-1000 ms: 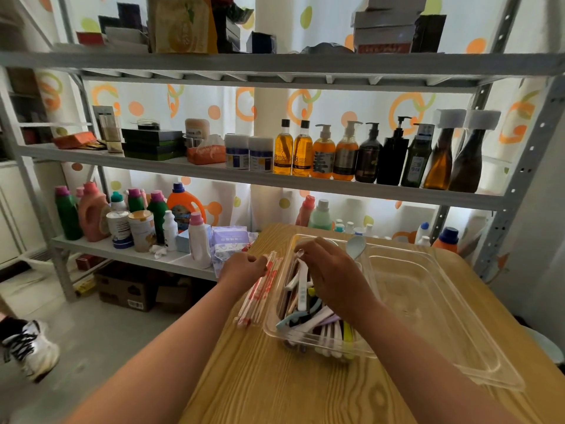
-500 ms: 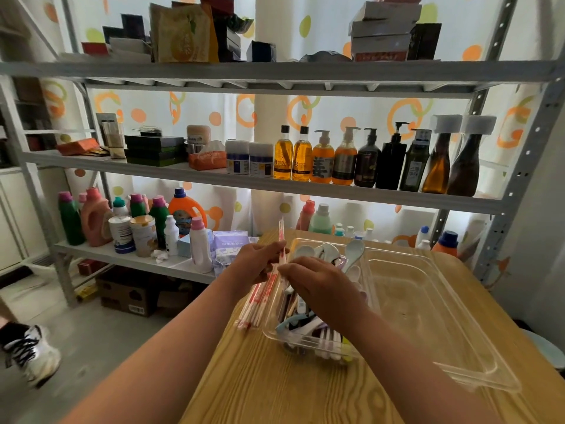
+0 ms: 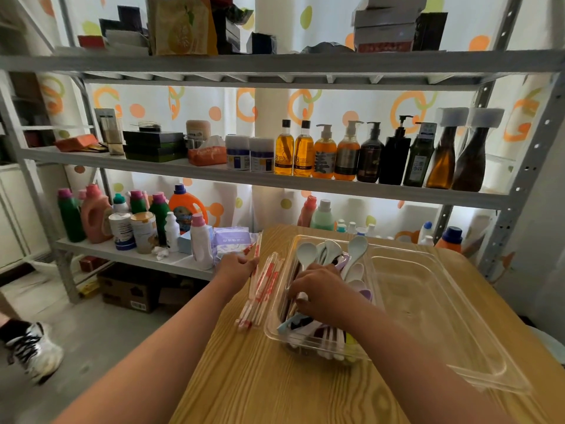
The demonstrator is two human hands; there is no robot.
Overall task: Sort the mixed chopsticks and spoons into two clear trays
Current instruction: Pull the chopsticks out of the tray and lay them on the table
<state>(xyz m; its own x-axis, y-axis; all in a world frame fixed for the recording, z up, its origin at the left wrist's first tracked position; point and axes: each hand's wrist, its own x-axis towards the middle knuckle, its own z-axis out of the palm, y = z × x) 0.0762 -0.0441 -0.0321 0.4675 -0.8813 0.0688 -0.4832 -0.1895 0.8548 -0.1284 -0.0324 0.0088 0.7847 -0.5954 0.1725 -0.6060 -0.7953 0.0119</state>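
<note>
Inside the small clear tray (image 3: 272, 324), which stands on the wooden table (image 3: 275, 387), the right hand (image 3: 321, 293) is sunk among the mixed utensils, knuckles up and fingers curled down into the heap. Whether those fingers have closed on anything cannot be told, since the fingertips are hidden among the handles. At the far end of the small clear tray several pale spoons (image 3: 356, 249) lean with their bowls upward (light blue, white and lilac among them), and at its near end a row of handles lies along the floor of the tray.

Just left of the small clear tray, on the table, lies a pile of wrapped chopsticks (image 3: 260, 295) in white sleeves printed with red, running roughly parallel to the tray's long side. Off the tray's far left corner the left hand (image 3: 237, 266) grips a single wrapped pair (image 3: 258, 243), fingers curled round its lower part, so that it points up and away above the far end of the pile.

Against the right side of the small clear tray sits the large clear tray (image 3: 428, 301); their rims meet or overlap, and I cannot tell which. Beyond the small clear tray stands a grey metal rack (image 3: 275, 185) laden with bottles and boxes. Well to the tray's left, down on the floor, is a white trainer (image 3: 33, 350).
</note>
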